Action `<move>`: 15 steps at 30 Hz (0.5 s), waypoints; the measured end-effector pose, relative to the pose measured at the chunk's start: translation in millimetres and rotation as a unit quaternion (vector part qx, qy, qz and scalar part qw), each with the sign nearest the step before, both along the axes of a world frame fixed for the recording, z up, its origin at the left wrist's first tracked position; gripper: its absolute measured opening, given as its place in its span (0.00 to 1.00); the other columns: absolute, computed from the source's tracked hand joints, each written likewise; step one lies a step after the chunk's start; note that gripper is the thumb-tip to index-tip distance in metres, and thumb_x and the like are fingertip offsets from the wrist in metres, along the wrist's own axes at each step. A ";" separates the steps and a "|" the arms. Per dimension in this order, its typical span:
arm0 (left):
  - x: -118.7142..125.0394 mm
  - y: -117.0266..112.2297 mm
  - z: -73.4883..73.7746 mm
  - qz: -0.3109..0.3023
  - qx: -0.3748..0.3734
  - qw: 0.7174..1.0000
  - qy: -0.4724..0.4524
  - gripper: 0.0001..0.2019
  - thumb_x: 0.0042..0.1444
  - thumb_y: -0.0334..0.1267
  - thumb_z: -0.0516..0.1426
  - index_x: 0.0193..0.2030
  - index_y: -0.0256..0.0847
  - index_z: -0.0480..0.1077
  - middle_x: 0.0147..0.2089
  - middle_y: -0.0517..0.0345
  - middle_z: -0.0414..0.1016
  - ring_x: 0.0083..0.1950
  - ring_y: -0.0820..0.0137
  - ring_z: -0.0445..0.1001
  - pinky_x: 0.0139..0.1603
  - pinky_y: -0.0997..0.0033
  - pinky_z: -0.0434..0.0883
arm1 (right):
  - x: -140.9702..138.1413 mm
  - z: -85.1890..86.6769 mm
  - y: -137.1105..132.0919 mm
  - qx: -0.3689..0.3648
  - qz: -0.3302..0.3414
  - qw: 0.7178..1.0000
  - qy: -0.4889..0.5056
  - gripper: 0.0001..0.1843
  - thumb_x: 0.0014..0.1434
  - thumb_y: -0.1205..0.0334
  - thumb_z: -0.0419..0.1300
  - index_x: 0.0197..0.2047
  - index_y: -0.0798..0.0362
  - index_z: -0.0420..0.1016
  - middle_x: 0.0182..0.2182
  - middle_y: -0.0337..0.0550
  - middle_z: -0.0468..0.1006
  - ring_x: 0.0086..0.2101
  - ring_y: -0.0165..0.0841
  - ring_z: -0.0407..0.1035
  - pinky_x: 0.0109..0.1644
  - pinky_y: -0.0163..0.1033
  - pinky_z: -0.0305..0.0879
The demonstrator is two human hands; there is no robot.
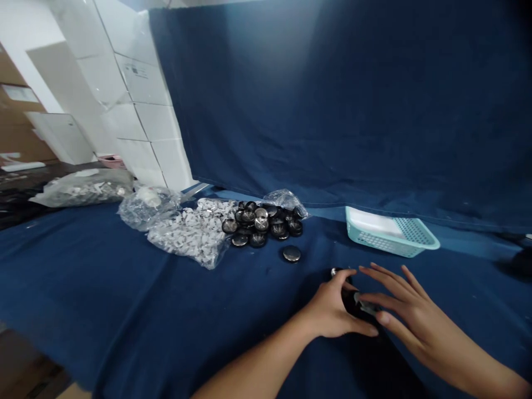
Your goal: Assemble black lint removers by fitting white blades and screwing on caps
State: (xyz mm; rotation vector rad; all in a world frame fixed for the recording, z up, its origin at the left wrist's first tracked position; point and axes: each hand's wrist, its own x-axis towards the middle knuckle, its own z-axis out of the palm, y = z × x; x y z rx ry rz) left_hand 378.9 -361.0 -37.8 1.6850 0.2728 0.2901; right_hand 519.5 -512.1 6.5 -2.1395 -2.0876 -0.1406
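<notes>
My left hand (332,310) curls around a black round cap (350,302), thumb below and fingers above. Over that cap, my right hand (409,313) pinches a small grey plastic piece (367,306) between thumb and forefinger, its other fingers spread. Whether the grey piece touches the cap is hard to see. Just beyond my left fingertips, a shiny bit (334,271) of another dark object shows, mostly hidden. A single black cap with a silvery top (291,254) lies on the blue cloth, forward and left of my hands.
Several black caps (257,239) are heaped farther back, beside a clear bag of small grey pieces (195,233). A turquoise basket (415,250) with something white inside stands back right. More plastic bags (87,188) and white boxes (152,122) are at left; a blue curtain (332,100) hangs behind.
</notes>
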 end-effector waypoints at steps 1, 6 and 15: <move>-0.1 0.0 -0.8 0.003 -0.001 1.000 0.014 0.54 0.29 0.41 0.74 0.67 0.49 0.56 0.56 0.47 0.71 0.56 0.52 0.71 0.58 0.50 0.66 | 1.1 0.0 3.6 0.004 -0.008 1.000 0.001 0.21 0.65 0.47 0.51 0.59 0.37 0.70 0.66 0.41 0.59 0.66 0.52 0.49 0.64 0.74 0.43; 0.5 0.0 -5.2 0.013 -0.002 0.999 0.041 0.58 0.26 0.41 0.74 0.68 0.50 0.55 0.57 0.49 0.70 0.57 0.51 0.70 0.59 0.51 0.66 | 6.8 -8.8 6.5 0.017 -0.045 0.999 0.016 0.19 0.65 0.47 0.51 0.53 0.41 0.75 0.65 0.42 0.61 0.65 0.52 0.52 0.64 0.73 0.43; -0.6 -0.7 -7.8 0.020 -0.028 0.998 0.047 0.58 0.24 0.41 0.74 0.67 0.51 0.57 0.56 0.50 0.71 0.57 0.51 0.70 0.60 0.51 0.65 | 21.3 -39.3 -16.6 0.068 -0.039 0.994 0.076 0.22 0.68 0.51 0.44 0.51 0.43 0.76 0.66 0.41 0.60 0.64 0.50 0.55 0.65 0.71 0.45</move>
